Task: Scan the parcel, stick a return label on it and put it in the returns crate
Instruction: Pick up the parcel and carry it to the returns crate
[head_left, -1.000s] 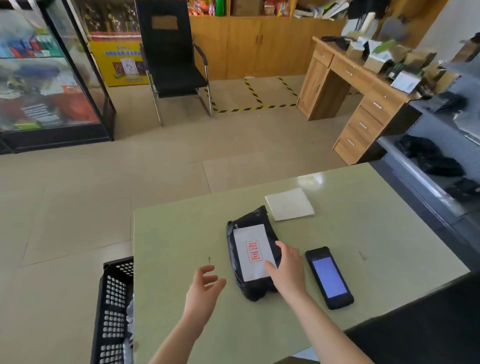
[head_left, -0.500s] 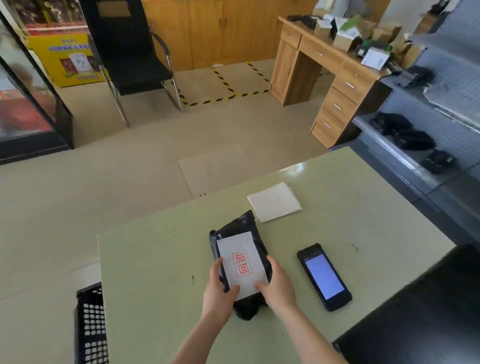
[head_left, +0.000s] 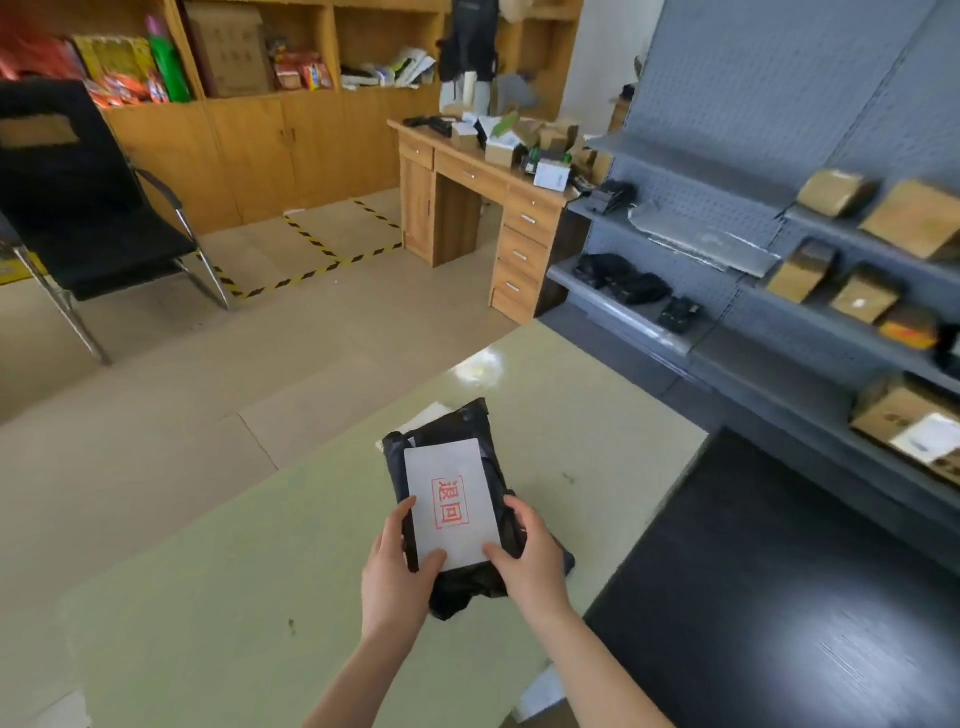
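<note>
Parcel in soft, crinkled black plastic (head_left: 470, 431), white red-stamped return label (head_left: 451, 503) on top, clasped at near end between left hand (head_left: 397, 569) and right hand (head_left: 527, 558) over pale green tabletop (head_left: 218, 587); likely light, floppy, best gripped by both sides.

The parcel (head_left: 467, 431) is glossy black plastic; its label (head_left: 451, 501) is white with a red boxed stamp. The table (head_left: 249, 561) is pale green, the floor tape (head_left: 311, 270) striped yellow and black, the shelving (head_left: 737, 156) grey.
</note>
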